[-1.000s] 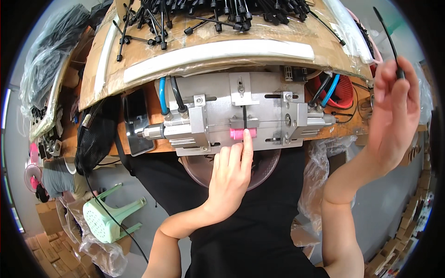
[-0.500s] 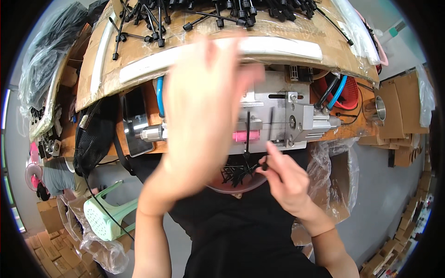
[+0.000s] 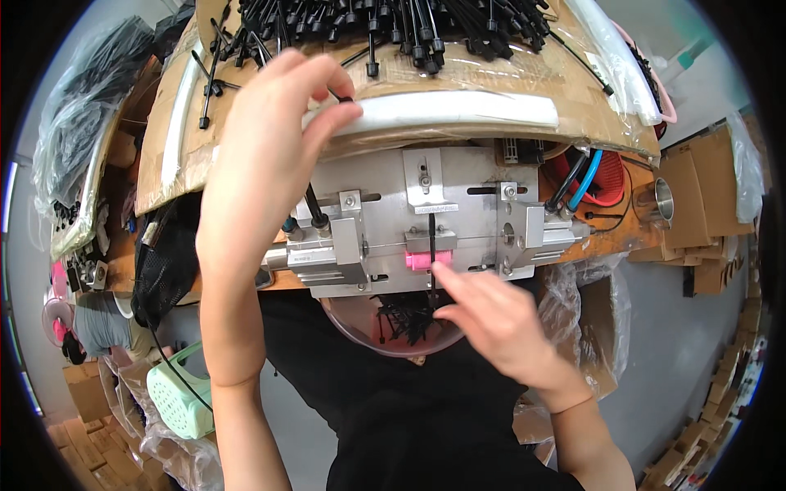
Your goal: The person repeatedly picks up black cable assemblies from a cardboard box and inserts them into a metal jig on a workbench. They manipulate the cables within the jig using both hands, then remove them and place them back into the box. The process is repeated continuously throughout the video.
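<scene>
My left hand is raised over the near edge of the cardboard sheet, thumb and forefinger closed on a small black capped rod, mostly hidden by the fingers. A thin black rod lies lengthwise across the middle block of a metal clamping fixture, over a pink piece. Right beside its near end is my right hand, thumb and fingers apart; whether a fingertip touches the rod I cannot tell. Below the fixture's near edge, a clear bowl holds several black rods.
Many black capped rods are heaped on the cardboard sheet, whose front edge carries a white padded strip. Behind the right cylinder are a red basket and a metal cup. A green stool stands at left.
My left hand, blurred and spread before, has moved left and now pinches a black piece. My right hand moved left; the rod it held is no longer between its fingers.
</scene>
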{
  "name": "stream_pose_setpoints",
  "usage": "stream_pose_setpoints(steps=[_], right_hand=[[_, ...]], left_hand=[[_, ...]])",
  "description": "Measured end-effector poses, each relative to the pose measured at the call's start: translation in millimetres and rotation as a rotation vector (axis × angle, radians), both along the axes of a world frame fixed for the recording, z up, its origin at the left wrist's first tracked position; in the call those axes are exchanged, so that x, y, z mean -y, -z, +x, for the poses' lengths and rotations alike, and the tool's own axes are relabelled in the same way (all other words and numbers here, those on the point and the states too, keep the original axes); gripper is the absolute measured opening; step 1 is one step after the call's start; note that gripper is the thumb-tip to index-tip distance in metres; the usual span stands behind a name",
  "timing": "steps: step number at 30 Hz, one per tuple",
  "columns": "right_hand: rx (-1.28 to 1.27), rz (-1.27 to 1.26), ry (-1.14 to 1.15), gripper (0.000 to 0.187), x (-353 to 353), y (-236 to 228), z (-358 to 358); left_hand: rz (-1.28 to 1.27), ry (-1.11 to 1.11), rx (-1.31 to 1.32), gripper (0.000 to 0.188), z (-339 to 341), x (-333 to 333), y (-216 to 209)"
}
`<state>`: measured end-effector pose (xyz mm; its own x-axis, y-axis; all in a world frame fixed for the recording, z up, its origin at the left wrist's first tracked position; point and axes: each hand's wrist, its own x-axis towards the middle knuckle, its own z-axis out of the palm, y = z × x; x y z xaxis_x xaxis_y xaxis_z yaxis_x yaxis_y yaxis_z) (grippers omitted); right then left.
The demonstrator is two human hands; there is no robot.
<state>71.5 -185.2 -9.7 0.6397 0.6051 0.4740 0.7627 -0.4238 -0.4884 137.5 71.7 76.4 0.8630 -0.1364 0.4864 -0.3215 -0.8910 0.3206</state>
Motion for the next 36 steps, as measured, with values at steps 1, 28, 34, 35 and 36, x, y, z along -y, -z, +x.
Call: stream_pose_setpoints(steps=[1, 28, 34, 35, 36], right_hand=[[0.066, -0.007, -0.024, 0.049, 7, -18, 11], [-0.42, 0.814, -0.058, 0.035, 78, -74, 40], [-0.018, 0.26, 0.078, 0.053, 4, 17, -22], [0.013, 0.246, 0.096, 0.057, -6, 24, -26], [-0.01, 0.205, 0.091, 0.057, -11, 29, -30]], left_hand=[[-0.057, -0.018, -0.033, 0.017, -5, 0, 2], [0.04, 0.043, -0.182, 0.065, -126, 105, 89], [-0.047, -0.094, 0.236, 0.026, -6, 50, 25], [0.03, -0.037, 0.298, 0.023, 18, 31, 24], [-0.036, 0.026, 0.057, 0.021, 31, 18, 9]])
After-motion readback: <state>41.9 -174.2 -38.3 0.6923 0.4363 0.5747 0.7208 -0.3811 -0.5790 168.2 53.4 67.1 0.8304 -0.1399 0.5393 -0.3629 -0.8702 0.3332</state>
